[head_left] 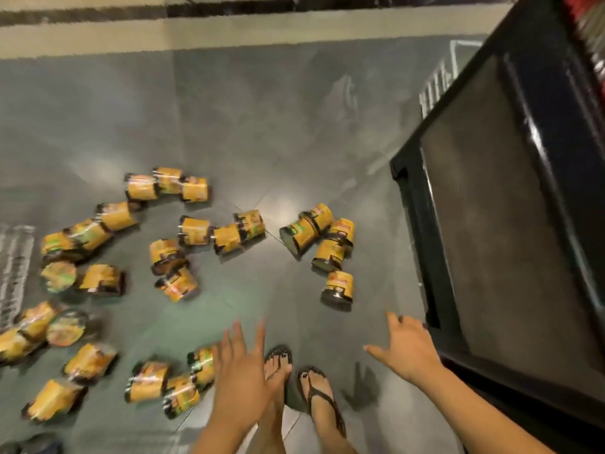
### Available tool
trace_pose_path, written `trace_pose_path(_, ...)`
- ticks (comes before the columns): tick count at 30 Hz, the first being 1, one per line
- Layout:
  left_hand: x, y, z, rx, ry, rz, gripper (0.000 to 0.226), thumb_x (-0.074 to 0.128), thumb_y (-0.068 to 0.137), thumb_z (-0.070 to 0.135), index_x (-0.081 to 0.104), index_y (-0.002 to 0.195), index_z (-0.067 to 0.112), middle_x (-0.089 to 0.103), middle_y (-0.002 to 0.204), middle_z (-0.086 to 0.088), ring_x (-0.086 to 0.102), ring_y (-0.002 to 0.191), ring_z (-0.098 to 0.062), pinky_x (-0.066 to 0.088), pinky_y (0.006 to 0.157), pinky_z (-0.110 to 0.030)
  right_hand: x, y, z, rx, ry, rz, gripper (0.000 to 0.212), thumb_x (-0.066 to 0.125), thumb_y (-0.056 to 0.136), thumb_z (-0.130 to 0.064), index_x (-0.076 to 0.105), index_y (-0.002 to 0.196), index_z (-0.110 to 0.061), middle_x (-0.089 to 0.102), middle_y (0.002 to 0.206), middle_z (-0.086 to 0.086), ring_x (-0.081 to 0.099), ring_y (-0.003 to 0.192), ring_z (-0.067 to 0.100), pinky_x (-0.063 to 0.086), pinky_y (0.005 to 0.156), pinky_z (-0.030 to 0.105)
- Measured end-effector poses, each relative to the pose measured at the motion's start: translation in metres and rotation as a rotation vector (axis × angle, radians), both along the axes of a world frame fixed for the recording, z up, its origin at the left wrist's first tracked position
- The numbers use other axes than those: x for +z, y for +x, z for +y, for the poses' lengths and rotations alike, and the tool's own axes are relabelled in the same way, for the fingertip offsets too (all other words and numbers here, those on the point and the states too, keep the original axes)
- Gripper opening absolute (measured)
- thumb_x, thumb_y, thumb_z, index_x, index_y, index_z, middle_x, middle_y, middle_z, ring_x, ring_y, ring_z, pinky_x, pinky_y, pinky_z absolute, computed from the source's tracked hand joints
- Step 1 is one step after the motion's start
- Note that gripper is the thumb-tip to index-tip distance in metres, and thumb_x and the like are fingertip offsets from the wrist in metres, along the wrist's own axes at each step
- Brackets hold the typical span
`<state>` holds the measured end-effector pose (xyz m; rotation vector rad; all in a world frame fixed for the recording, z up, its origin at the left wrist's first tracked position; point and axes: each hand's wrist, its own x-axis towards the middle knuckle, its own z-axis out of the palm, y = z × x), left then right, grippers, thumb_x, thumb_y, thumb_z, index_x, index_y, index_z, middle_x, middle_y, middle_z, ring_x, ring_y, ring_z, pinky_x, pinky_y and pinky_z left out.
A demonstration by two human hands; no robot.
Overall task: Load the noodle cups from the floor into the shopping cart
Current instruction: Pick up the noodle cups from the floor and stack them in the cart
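Two hands in view, both empty: left hand (240, 385) flat, palm down, fingers straight & spread, reaching fwd over the floor (262, 126); right hand (407, 350) also wide open, fingers splayed, just beside the near corner of a big black unit (510, 224) on the right. Contact w/ it can't be told. The noodle cups (196, 231), yellow w/ dark rims, approx two dozen or more, lie scattered on the floor, most on their sides; a couple show round lids. Of these, the nearest bunch (176, 381) sits just left of the left hand, whose fingers overlap one cup in view; touching or not, can't tell. A right-side bunch (327, 247) of five lies ahead of the right hand, near the black unit. Feet in dark sandals (319, 394) stand btwn the two hands. One wire grid (13, 267) shows at the left edge, blurred; a second wire grid (437, 83) is by the unit's far side. Everything is motion-blurred, esp. the cups at lower left.
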<state>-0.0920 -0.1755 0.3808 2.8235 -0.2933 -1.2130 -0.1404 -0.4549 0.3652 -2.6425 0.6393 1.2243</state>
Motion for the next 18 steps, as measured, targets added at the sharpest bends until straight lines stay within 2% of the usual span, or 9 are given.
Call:
trace_pose_path(2,-0.059,0.021,-0.014,-0.031,-0.009,-0.08,0.089,0.032,0.087,0.074,-0.008,0.153,0.029,-0.014,0.159,-0.018,-0.009,0.147,-0.037,0.003,0.118,-0.048,-0.057,0.004,-0.008,-0.004,0.033,0.0,0.098,0.048,0.079,-0.076,0.016,0.152,-0.018,0.04,0.14,0.012,0.036,0.131,0.029,0.035,0.106,0.037)
trace_pose_path(6,-0.199,0.055,-0.031,-0.036,-0.067,-0.227,0.098,0.035,0.081,0.079,-0.007,0.153,0.027,-0.005,0.16,-0.021,-0.001,0.147,-0.038,0.009,0.118,-0.05,-0.181,0.015,-0.02,-0.005,0.074,-0.075,0.107,0.056,0.073,-0.077,0.01,0.153,-0.024,0.037,0.14,0.011,0.034,0.131,0.028,0.033,0.106,0.036)
trace_pose_path(11,-0.355,0.099,-0.052,-0.071,-0.196,-0.417,0.112,0.023,0.07,0.091,-0.007,0.153,0.023,0.001,0.157,-0.028,0.004,0.146,-0.043,0.014,0.115,-0.053,-0.314,0.042,-0.043,0.084,0.064,-0.169,0.125,0.058,0.065,-0.082,-0.007,0.154,-0.023,0.023,0.15,0.011,0.022,0.138,0.029,0.023,0.113,0.037)
trace_pose_path(14,-0.423,0.125,-0.066,-0.124,-0.249,-0.487,0.113,0.02,0.067,0.09,-0.016,0.151,0.024,-0.003,0.157,-0.027,0.0,0.146,-0.041,0.012,0.116,-0.053,-0.366,0.052,-0.056,0.162,0.049,-0.258,0.134,0.052,0.059,-0.09,-0.017,0.151,-0.022,0.008,0.157,0.012,0.01,0.145,0.029,0.013,0.117,0.039)
trace_pose_path(18,-0.477,0.147,-0.083,-0.175,-0.318,-0.558,0.113,0.027,0.069,0.087,-0.005,0.154,0.02,0.009,0.155,-0.031,0.014,0.144,-0.045,0.024,0.109,-0.059,-0.402,0.056,-0.067,0.279,0.038,-0.349,0.136,0.041,0.055,-0.098,-0.021,0.15,-0.023,0.004,0.159,0.012,0.006,0.145,0.029,0.009,0.118,0.039)
